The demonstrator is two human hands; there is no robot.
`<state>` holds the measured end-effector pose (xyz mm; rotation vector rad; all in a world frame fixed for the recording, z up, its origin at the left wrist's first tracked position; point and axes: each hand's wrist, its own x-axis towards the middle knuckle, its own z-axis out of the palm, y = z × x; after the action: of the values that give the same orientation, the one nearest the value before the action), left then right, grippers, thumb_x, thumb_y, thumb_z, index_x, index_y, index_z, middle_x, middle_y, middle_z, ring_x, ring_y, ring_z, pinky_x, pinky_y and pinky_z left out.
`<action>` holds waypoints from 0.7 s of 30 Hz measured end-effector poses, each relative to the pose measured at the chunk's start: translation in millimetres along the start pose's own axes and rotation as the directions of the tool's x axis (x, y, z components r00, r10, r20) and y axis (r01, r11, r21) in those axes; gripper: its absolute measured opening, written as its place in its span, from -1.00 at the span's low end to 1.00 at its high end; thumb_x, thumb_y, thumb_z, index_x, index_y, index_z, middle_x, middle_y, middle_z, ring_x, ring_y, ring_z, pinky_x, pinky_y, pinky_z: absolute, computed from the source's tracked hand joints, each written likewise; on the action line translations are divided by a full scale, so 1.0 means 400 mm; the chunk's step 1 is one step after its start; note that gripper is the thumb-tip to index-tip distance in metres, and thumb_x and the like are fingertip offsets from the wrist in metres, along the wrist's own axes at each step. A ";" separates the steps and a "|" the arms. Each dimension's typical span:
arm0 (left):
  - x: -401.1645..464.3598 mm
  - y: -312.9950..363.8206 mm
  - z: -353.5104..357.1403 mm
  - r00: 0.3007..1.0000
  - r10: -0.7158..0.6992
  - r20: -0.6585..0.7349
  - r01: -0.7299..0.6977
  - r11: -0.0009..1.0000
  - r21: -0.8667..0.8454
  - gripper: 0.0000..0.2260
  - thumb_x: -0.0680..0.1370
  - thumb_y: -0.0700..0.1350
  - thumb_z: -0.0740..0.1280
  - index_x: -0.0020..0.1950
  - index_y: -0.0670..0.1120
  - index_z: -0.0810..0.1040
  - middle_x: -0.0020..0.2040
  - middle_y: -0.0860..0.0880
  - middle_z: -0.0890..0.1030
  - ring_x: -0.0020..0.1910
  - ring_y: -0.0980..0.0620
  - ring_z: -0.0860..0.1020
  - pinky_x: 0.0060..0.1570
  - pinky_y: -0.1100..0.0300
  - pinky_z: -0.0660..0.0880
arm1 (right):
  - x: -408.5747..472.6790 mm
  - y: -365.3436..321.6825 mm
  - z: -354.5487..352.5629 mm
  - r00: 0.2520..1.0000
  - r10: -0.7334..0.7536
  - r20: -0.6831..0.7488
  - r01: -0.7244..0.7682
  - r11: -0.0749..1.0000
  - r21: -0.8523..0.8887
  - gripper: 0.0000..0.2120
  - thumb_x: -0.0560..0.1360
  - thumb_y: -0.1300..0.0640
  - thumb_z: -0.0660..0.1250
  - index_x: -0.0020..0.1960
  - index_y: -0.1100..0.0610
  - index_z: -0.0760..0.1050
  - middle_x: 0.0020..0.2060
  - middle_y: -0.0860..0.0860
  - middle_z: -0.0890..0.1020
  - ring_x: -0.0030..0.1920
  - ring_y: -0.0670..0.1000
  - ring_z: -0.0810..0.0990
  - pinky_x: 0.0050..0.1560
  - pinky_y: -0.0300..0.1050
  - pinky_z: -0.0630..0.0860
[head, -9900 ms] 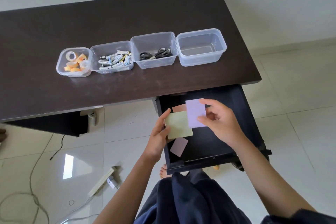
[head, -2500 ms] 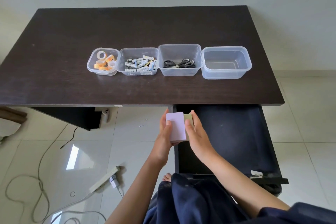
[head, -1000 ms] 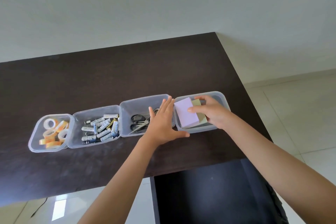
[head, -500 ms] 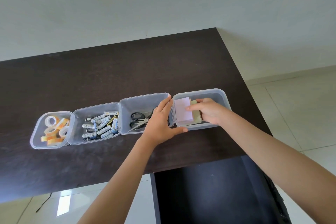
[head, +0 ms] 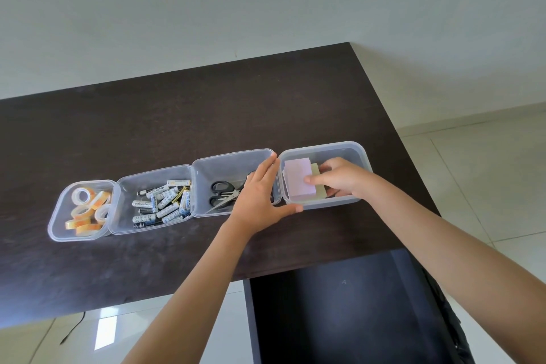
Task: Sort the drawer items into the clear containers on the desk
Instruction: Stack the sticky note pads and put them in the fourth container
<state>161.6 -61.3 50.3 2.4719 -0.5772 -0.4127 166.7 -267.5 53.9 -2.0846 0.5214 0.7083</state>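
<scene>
Head view: dark desk (head: 177, 115) across the middle, pale wall above, tiled floor at right, open drawer (head: 339, 313) at bottom. Four clear tubs in a row: tape (head: 85, 210), batteries (head: 161, 204), scissors (head: 221, 193), notes (head: 298, 180). Left hand (head: 260, 198) spread flat, thumb against the right tub (head: 362, 156). Right hand (head: 339, 177) inside it, fingers pressing the notes down.

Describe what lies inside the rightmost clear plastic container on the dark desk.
Inside the rightmost clear plastic container: a lilac paper pad lying over a pale green pad, with the right hand resting on them. The hand hides the container's right half; anything beneath the pads is covered.
</scene>
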 end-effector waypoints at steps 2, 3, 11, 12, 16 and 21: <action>0.000 0.001 0.001 1.000 0.002 0.000 -0.002 1.000 -0.003 -0.04 0.34 0.29 0.42 0.56 0.03 -0.04 0.57 0.12 0.00 0.53 0.01 0.07 0.47 -0.03 0.20 | 0.000 -0.003 0.004 1.000 -0.020 -0.006 0.020 1.000 0.006 -0.61 0.43 -0.06 0.44 0.16 0.10 0.50 0.07 0.04 0.60 0.02 0.03 0.61 -0.01 -0.11 0.61; 0.000 0.000 0.002 1.000 0.001 0.002 -0.001 1.000 -0.006 -0.04 0.34 0.28 0.42 0.56 0.03 -0.05 0.57 0.12 0.00 0.53 0.01 0.07 0.48 -0.03 0.20 | 0.001 -0.003 0.005 1.000 -0.026 -0.009 0.026 1.000 0.007 -0.60 0.42 -0.06 0.45 0.16 0.11 0.51 0.07 0.04 0.61 0.02 0.03 0.61 -0.01 -0.11 0.62; 0.001 -0.001 0.007 1.000 0.007 -0.008 -0.007 1.000 0.009 -0.04 0.34 0.30 0.41 0.56 0.01 -0.01 0.56 0.09 0.02 0.52 -0.03 0.09 0.47 -0.07 0.21 | -0.008 -0.004 0.005 0.995 -0.089 -0.053 0.084 0.992 -0.091 -0.64 0.42 -0.06 0.45 0.08 0.15 0.54 0.03 0.09 0.64 -0.03 0.07 0.65 0.03 0.04 0.64; 0.001 0.001 0.006 1.000 0.005 -0.008 -0.005 1.000 0.011 -0.04 0.34 0.30 0.41 0.55 0.01 -0.01 0.56 0.10 0.03 0.52 -0.02 0.09 0.47 -0.07 0.21 | -0.013 -0.004 0.004 0.992 -0.108 -0.062 0.101 0.989 -0.107 -0.64 0.43 -0.06 0.43 0.09 0.15 0.53 0.03 0.09 0.64 -0.03 0.08 0.65 0.02 0.05 0.64; -0.001 0.005 0.002 1.000 -0.003 -0.005 0.003 1.000 0.015 -0.05 0.34 0.29 0.42 0.55 0.02 -0.02 0.56 0.10 0.03 0.50 -0.04 0.11 0.46 -0.07 0.22 | -0.022 -0.003 -0.009 0.987 -0.139 -0.085 0.131 0.987 -0.090 -0.68 0.50 0.02 0.37 0.18 0.16 0.50 0.11 0.07 0.61 0.05 0.05 0.60 0.10 -0.03 0.59; -0.001 0.006 0.000 1.000 0.000 0.005 0.000 1.000 0.026 -0.05 0.34 0.29 0.42 0.55 0.01 -0.01 0.56 0.10 0.03 0.50 -0.05 0.12 0.45 -0.08 0.23 | -0.012 -0.014 -0.008 0.995 -0.095 -0.042 0.094 0.995 -0.030 -0.61 0.51 0.12 0.37 0.31 0.09 0.43 0.21 0.02 0.54 0.16 0.03 0.52 0.21 0.00 0.51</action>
<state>160.7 -62.9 51.7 2.4961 -0.5873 -0.4138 167.4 -266.5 62.1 -2.1401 0.4351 0.6204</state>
